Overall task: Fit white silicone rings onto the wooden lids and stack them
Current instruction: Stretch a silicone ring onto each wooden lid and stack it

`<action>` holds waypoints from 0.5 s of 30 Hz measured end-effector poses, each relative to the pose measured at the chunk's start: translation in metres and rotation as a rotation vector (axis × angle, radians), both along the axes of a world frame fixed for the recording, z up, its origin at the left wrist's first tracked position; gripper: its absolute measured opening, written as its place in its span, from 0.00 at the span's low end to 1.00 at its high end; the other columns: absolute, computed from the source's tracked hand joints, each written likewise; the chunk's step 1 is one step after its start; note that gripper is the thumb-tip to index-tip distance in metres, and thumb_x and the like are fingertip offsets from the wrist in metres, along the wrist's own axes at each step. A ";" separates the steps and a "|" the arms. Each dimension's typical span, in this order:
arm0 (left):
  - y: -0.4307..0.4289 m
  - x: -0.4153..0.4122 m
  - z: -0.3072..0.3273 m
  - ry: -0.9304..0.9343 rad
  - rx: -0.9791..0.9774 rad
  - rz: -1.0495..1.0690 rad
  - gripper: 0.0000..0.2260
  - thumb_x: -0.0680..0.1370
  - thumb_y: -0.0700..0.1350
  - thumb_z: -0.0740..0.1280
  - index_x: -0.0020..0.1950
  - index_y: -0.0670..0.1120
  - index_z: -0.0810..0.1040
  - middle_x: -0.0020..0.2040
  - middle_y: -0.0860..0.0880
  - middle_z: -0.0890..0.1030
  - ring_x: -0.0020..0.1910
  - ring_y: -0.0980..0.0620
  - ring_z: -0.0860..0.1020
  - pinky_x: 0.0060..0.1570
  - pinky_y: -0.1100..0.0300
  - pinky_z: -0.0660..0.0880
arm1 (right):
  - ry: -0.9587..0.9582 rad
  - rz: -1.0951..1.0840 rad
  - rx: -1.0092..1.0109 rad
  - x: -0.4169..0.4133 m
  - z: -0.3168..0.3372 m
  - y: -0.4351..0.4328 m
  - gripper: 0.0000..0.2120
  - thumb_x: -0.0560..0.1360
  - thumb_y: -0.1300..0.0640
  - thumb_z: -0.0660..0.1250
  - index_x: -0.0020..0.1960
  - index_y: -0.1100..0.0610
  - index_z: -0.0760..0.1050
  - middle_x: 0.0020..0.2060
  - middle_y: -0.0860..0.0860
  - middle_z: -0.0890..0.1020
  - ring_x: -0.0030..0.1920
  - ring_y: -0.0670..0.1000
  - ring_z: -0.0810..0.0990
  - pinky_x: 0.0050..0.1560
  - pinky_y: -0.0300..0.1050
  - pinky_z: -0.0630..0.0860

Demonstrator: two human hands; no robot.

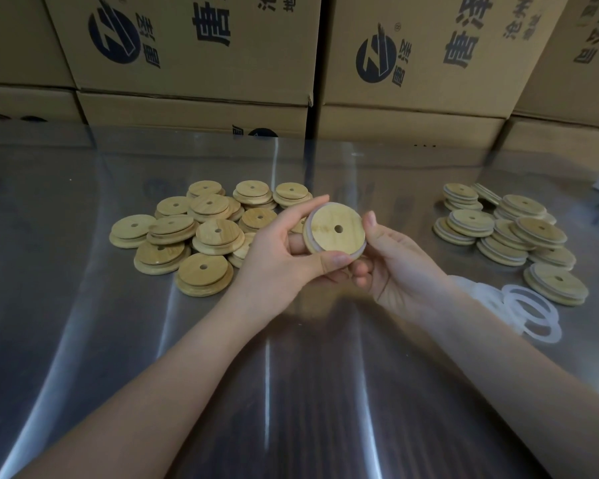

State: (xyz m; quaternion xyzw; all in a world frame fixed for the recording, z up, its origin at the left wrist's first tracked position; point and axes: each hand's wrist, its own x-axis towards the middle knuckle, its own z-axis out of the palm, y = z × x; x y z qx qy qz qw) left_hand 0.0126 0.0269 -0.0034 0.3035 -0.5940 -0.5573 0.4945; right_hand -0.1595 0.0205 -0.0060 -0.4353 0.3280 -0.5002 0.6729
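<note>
A lid (334,228) is held above the table (83,323) by both hands, left (284,252) and right (391,261), fingers curled round its rim. A ring (307,225) is apparently being seated; next, stacking with the ringed lids (505,233) is likely called for.

A single wide-angle camera on the person's head looks forward and down across the bench (83,340), whose steel top fills the lower two thirds of the frame. The forearms enter from the bottom corners. The left hand (284,257) and right hand (395,261) hold a lid (334,229) at centre, close to the lens. Boxes (194,46) close off the top of the frame.
</note>
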 end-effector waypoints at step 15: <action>-0.005 -0.001 -0.009 -0.166 0.034 0.046 0.30 0.75 0.38 0.72 0.74 0.54 0.65 0.49 0.43 0.85 0.44 0.41 0.84 0.45 0.47 0.83 | 0.200 -0.130 0.032 -0.004 0.001 -0.003 0.13 0.73 0.54 0.70 0.53 0.61 0.78 0.33 0.56 0.81 0.28 0.50 0.79 0.29 0.42 0.78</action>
